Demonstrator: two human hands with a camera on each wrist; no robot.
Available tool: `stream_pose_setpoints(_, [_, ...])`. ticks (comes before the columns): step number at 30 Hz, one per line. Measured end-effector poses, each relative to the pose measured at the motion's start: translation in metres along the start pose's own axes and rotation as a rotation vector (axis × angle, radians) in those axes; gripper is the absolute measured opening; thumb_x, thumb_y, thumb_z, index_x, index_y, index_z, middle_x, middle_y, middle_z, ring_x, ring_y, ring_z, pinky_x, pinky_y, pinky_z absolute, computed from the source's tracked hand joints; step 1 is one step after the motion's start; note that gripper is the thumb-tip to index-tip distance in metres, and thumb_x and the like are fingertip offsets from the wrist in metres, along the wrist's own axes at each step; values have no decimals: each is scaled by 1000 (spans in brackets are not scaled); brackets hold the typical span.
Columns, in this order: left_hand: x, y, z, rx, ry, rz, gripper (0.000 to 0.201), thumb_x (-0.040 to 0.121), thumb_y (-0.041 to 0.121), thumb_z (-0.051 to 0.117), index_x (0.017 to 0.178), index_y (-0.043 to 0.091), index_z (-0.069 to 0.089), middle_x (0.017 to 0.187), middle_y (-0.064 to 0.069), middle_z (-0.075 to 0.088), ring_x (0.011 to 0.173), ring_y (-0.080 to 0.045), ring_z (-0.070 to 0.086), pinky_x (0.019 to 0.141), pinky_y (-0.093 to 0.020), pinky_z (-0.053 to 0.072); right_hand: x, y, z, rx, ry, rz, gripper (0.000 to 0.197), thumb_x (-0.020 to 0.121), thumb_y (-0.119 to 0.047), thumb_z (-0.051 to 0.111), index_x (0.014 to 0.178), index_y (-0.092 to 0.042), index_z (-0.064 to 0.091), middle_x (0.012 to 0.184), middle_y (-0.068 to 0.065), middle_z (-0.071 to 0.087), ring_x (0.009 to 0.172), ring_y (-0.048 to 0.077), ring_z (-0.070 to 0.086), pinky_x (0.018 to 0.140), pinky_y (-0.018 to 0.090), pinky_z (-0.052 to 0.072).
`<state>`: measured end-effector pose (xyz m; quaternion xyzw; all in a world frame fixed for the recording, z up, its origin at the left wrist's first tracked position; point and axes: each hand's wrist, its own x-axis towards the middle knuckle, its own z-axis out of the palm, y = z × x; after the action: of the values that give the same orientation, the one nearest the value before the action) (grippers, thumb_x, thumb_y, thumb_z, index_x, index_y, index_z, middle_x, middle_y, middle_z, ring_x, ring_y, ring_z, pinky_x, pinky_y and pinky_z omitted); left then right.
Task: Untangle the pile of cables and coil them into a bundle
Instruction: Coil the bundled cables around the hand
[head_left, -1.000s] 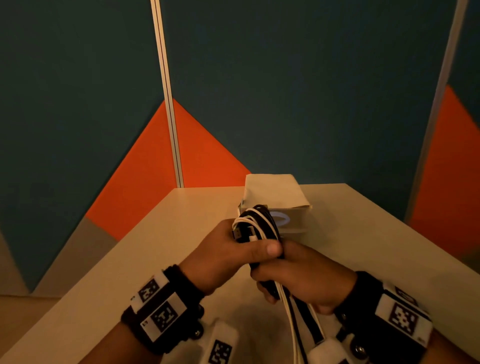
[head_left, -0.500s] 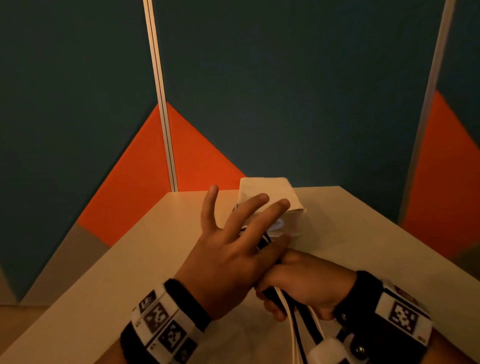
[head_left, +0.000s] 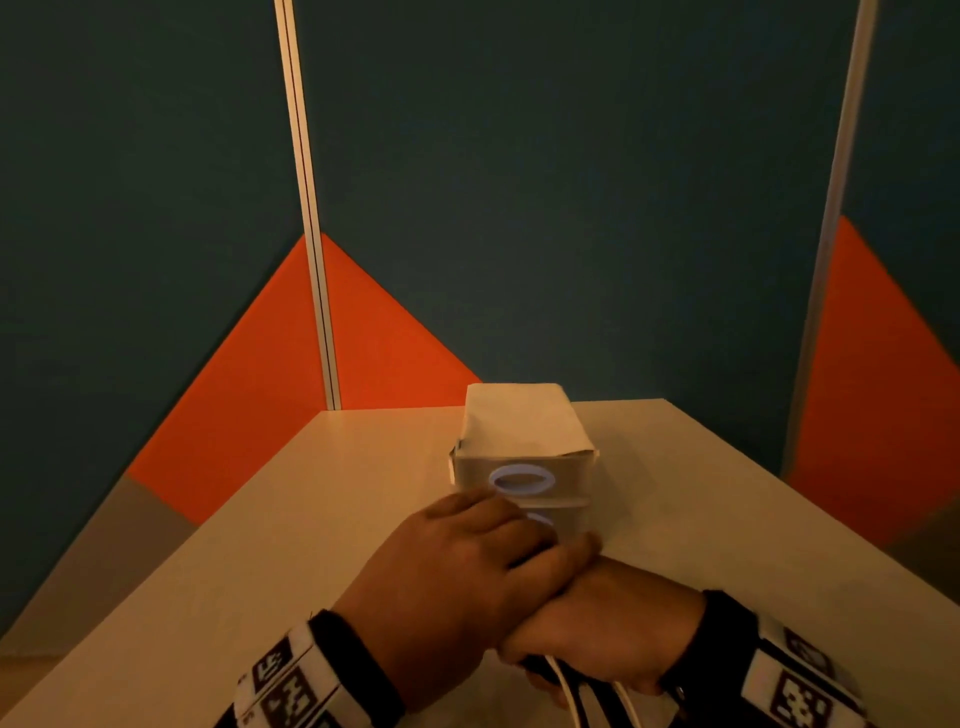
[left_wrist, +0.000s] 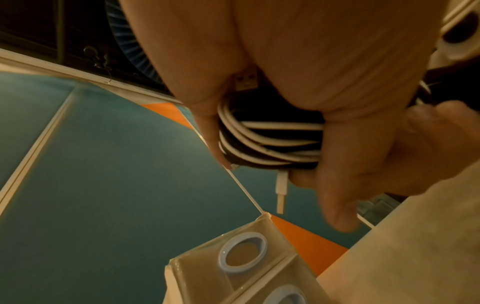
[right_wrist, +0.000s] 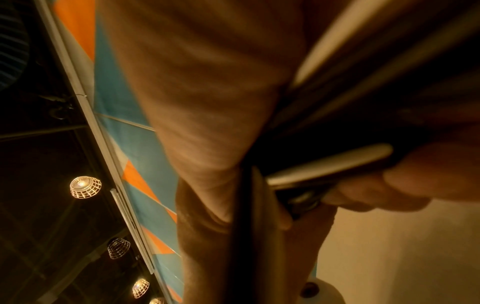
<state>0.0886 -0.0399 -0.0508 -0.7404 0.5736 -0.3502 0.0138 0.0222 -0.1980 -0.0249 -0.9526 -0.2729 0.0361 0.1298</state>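
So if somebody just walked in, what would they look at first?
Probably the two hands pressed together low in the middle: the left hand wraps over the right hand, squeezing a bundle of black and white cables. Just behind them on the pale table stands a small box with ring handles, against a bright orange triangle on the dark wall.

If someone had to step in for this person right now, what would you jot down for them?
Left hand: wrapped over the coiled bundle of white and black cables, gripping it.
Right hand: beneath, gripping the same cables; loose white and black strands trail from it toward the person.
A white plug end hangs free off the coil.
Everything is held above the pale table, just in front of the small white drawer box with ring handles.
Done: most coiled.
Left: wind in the trailing strands, tuck ends.
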Motion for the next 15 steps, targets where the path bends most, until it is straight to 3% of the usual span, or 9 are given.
stream_pose_setpoints(2, [-1,0,1,-5,-40,-12,55,90,25,57,144,31,49,116,8,71,100,-19,69,84,-36,57,7,3,3,-54,67,-27,43,100,-18,51,143,-19,52,155,1,36,130,6,26,99,13,22])
stream_pose_setpoints(3, [-1,0,2,8,-52,-22,55,88,25,56,143,32,49,111,9,72,95,-18,69,80,-35,56,7,4,4,-19,111,5,40,97,-18,56,137,-21,56,149,-2,44,125,1,34,100,16,27])
stream_pose_setpoints(5, [-1,0,0,25,-51,-41,51,86,27,53,137,30,54,103,8,73,89,-18,69,76,-33,55,7,2,6,163,162,71,21,88,-16,65,97,-35,69,107,-22,65,96,-10,50,85,16,41])
stream_pose_setpoints(7, [0,0,2,0,-47,-64,46,84,27,55,130,26,58,99,6,73,84,-20,69,74,-33,56,6,0,6,236,165,113,18,84,-14,69,75,-30,66,76,-25,60,74,-16,52,70,13,42])
stream_pose_setpoints(9, [0,2,2,-11,-68,-92,46,82,28,56,128,25,58,96,4,71,79,-23,68,70,-33,56,0,-1,-4,237,141,127,9,85,-16,71,92,-17,67,81,-21,52,76,-27,47,71,3,40])
stream_pose_setpoints(11, [0,1,3,-8,-65,-117,47,81,30,57,128,25,58,93,3,70,74,-23,65,64,-35,56,-9,-1,-12,270,131,116,18,85,-17,73,100,-20,63,81,-25,46,80,-36,41,73,-5,34])
stream_pose_setpoints(13, [0,0,3,14,-46,-151,45,81,35,58,125,26,63,88,5,68,70,-21,64,57,-32,53,16,-17,2,141,294,229,13,88,-11,68,93,-22,61,76,-22,55,77,-23,55,76,1,44])
stream_pose_setpoints(14, [0,-1,1,29,-26,-168,40,82,36,59,120,27,67,84,6,68,67,-19,64,53,-29,50,32,-21,3,-83,568,468,16,91,-2,58,84,-16,61,69,-13,60,70,-4,64,80,21,56])
stream_pose_setpoints(15, [1,-2,0,39,-7,-180,33,83,37,59,113,27,71,79,7,66,64,-18,63,49,-27,46,35,-12,-1,-100,670,676,25,90,9,47,74,-7,59,65,10,61,68,22,66,79,43,58])
